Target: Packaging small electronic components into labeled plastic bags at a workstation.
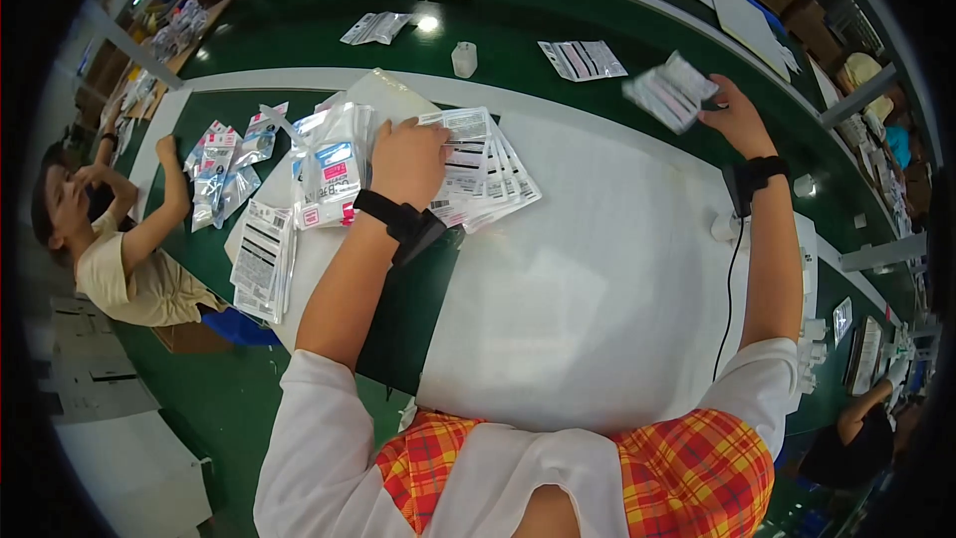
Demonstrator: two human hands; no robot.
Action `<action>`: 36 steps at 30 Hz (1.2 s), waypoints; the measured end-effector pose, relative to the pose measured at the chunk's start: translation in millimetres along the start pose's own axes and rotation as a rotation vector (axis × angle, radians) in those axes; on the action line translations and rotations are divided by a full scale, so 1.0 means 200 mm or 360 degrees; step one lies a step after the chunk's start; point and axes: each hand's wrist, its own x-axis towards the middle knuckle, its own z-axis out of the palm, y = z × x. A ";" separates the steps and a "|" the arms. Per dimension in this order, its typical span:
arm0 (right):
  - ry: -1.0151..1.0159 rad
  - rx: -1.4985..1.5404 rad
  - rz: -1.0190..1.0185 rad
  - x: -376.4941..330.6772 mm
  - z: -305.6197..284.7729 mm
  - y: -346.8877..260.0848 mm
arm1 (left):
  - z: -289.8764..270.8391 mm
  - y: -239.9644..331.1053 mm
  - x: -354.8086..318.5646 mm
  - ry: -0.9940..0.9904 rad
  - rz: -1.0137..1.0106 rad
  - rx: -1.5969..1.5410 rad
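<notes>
My left hand (408, 161) rests flat on a fanned stack of white printed packets (488, 179) lying on a white sheet (588, 279) on the green table. Clear plastic packets with pink and blue labels (329, 174) lie just left of that hand. My right hand (732, 115) is raised to the far right and grips a small bundle of white packets (672, 90), blurred by motion. Both wrists carry black bands.
Another pile of striped printed packets (261, 259) lies at the sheet's left edge. A seated person (119, 249) at the left reaches toward more clear packets (224, 164). Loose packets (583, 60) and a small white cup (464, 58) lie on the far green belt. A cable (729, 279) runs along my right arm.
</notes>
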 end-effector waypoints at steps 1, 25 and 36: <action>0.0002 -0.0003 0.0002 -0.02 0.01 -0.03 | -0.02 0.05 0.01 0.0126 0.0041 0.0072; -0.0970 0.0006 -0.1023 -1.06 0.27 -0.59 | 0.23 0.53 -0.01 -0.0305 0.0828 -0.0345; -0.1041 0.0465 -0.0843 0.06 0.39 -0.99 | 0.21 0.75 0.00 -0.0568 0.0640 -0.0272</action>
